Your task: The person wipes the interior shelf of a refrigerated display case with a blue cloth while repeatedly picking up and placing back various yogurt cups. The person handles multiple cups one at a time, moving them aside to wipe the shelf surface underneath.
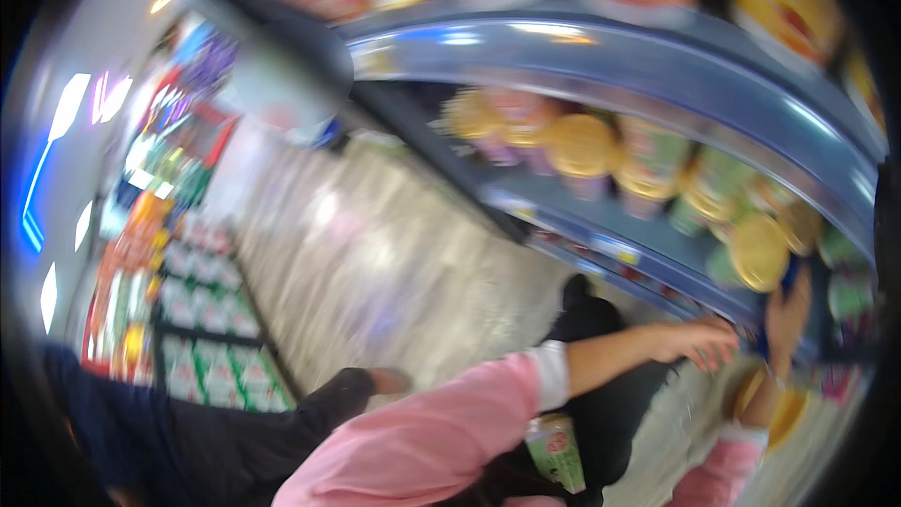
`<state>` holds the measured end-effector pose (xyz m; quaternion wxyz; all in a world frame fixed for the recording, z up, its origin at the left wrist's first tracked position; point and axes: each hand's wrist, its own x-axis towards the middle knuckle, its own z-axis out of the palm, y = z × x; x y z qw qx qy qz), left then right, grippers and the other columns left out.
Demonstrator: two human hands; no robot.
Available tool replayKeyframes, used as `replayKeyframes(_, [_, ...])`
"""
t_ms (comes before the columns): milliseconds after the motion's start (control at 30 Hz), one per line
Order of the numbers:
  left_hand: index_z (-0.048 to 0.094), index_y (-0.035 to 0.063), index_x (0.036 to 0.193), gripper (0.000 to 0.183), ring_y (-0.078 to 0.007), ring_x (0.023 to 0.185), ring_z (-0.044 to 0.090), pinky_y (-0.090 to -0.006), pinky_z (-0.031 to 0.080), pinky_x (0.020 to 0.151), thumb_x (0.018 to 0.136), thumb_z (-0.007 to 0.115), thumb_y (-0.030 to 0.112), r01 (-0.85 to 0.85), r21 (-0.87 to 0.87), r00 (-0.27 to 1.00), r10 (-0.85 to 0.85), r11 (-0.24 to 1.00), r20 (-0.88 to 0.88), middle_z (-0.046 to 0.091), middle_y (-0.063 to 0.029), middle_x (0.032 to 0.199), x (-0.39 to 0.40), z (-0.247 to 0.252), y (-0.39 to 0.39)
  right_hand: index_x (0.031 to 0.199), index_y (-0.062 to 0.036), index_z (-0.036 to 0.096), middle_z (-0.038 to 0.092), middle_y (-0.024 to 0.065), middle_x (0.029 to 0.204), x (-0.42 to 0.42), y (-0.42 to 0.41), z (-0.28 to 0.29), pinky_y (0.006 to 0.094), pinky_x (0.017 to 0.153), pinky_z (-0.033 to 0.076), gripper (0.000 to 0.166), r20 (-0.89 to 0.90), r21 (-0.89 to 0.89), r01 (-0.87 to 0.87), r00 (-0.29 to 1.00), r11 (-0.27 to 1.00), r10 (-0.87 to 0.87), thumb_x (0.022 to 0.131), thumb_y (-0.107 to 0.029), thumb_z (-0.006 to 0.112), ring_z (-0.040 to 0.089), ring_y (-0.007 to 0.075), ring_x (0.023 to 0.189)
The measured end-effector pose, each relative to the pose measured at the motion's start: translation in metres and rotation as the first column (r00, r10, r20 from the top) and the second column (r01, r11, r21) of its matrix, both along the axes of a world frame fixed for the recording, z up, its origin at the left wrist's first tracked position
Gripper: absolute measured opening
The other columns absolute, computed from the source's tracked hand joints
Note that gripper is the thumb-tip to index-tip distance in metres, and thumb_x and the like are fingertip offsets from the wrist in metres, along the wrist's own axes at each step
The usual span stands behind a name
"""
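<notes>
My left hand reaches out from a pink sleeve with a white cuff, its fingers loosely bent near the lower shelf edge; no object shows in it. My right hand is at the right by the shelf, beside a dark blue thing too blurred to name; whether it is held I cannot tell. Just above the hand a tub with a gold lid lies tilted on the shelf. More gold-lidded containers stand in a row to its left. A green package rests by my black-clad leg.
A curved shelf edge with packages above it crosses the top. A round yellow object is on the floor beyond my right forearm. At the lower left is a person in dark clothes, near stacked green-and-white boxes.
</notes>
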<state>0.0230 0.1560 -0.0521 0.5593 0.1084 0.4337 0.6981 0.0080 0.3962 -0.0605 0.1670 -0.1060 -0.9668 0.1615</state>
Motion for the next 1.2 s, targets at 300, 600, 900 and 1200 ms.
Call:
replayKeyframes(300, [0.049, 0.0119, 0.123, 0.041, -0.0167, 0.090, 0.058, -0.0308, 0.050, 0.076, 0.091, 0.055, 0.037, -0.013, 0.090, 0.996, 0.021, 0.996, -0.090, 0.061, -0.0064, 0.107, -0.003, 0.007, -0.002, 0.135, 0.0076, 0.040, 0.042, 0.0264, 0.139, 0.011, 0.020, 0.006, 0.0403, 0.111, 0.028, 0.057, 0.014, -0.068, 0.005, 1.000, 0.998, -0.004, 0.090, -0.022, 0.058, 0.039, 0.0372, 0.131])
replayKeyframes(600, [0.051, 0.0035, 0.125, 0.039, -0.0146, 0.094, 0.059, -0.0298, 0.047, 0.085, 0.099, 0.044, 0.032, 0.081, 0.024, 0.997, -0.081, 0.996, -0.001, 0.062, -0.0086, 0.110, -0.015, 0.013, 0.002, 0.135, -0.0073, 0.044, 0.049, 0.0199, 0.132, 0.020, -0.040, 0.059, 0.0448, 0.101, 0.038, 0.063, -0.170, 0.067, -0.114, 0.978, 0.991, 0.124, 0.078, -0.024, 0.065, 0.046, 0.0377, 0.122])
replayKeyframes(900, [0.051, 0.0017, 0.124, 0.045, -0.0162, 0.092, 0.059, -0.0311, 0.047, 0.084, 0.095, 0.047, 0.037, 0.068, 0.043, 0.997, -0.069, 0.997, 0.017, 0.062, -0.0091, 0.110, 0.003, 0.023, 0.004, 0.136, -0.0058, 0.043, 0.042, 0.0235, 0.138, 0.008, -0.020, 0.046, 0.0449, 0.108, 0.031, 0.068, 0.003, -0.013, -0.018, 1.000, 1.000, 0.018, 0.077, -0.030, 0.065, 0.038, 0.0409, 0.129])
replayKeyframes(1200, [0.054, -0.0015, 0.118, 0.033, -0.0158, 0.095, 0.059, -0.0291, 0.047, 0.087, 0.098, 0.047, 0.024, -0.168, 0.257, 0.972, 0.118, 0.952, 0.202, 0.062, -0.0086, 0.104, -0.007, 0.012, -0.024, 0.103, -0.0034, 0.064, 0.064, 0.0160, 0.104, 0.274, -0.104, 0.094, 0.0387, 0.076, 0.051, 0.023, 0.302, -0.440, 0.451, 0.889, 0.777, -0.345, 0.088, -0.020, 0.060, 0.065, 0.0310, 0.089])
